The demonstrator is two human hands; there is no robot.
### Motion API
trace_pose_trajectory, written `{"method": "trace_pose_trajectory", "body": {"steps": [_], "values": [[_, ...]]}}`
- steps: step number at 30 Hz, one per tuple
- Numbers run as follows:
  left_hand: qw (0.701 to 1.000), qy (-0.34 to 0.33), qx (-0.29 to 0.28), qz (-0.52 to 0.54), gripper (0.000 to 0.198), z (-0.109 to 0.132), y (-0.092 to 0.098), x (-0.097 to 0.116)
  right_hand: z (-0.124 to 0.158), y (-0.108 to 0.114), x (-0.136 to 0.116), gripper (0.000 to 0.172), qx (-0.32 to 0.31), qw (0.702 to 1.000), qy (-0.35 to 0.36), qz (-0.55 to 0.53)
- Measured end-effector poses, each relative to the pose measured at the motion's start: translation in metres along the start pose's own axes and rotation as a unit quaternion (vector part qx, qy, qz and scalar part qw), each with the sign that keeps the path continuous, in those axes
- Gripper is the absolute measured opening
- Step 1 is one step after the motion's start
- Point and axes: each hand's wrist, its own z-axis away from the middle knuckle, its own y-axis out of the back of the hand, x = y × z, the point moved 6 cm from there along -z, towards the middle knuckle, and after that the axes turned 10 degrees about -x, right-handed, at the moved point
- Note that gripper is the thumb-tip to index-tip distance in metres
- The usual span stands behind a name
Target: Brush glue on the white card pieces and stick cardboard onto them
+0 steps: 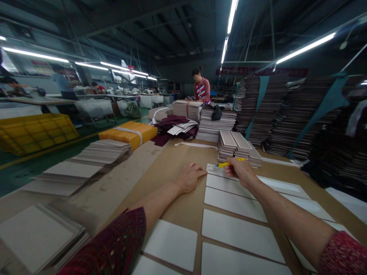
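My right hand [238,168] is closed around the yellow handle of a flat paintbrush [222,165]. Its bristles touch the left end of the farthest white panel [210,167] in the middle column. My left hand [190,177] rests on the brown work surface [163,179], fingers stretched toward that panel's left edge, its fingertips at the edge. Nearer to me in the same column lie several white rectangular panels [233,204], set out one behind another. Part of the farthest panel is hidden behind my right hand.
Small panels are stacked [228,143] just beyond my right hand. Grey boards [83,164] and a yellow wrapped bundle [129,133] lie on the left. Tall board stacks [304,110] stand at right. A person [202,89] works behind the far piles.
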Motion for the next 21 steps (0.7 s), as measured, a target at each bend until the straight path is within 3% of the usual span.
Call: {"method": "trace_pose_trajectory", "body": {"steps": [7, 21], "values": [[1.000, 0.010, -0.007, 0.001, 0.048, 0.000, 0.000, 0.000, -0.010, 0.011, -0.003, 0.014, 0.011, 0.998, -0.004, 0.069], [1.000, 0.008, -0.001, 0.008, 0.048, -0.001, -0.001, -0.004, -0.006, 0.081, -0.005, 0.021, 0.052, 0.989, -0.021, 0.139]]}}
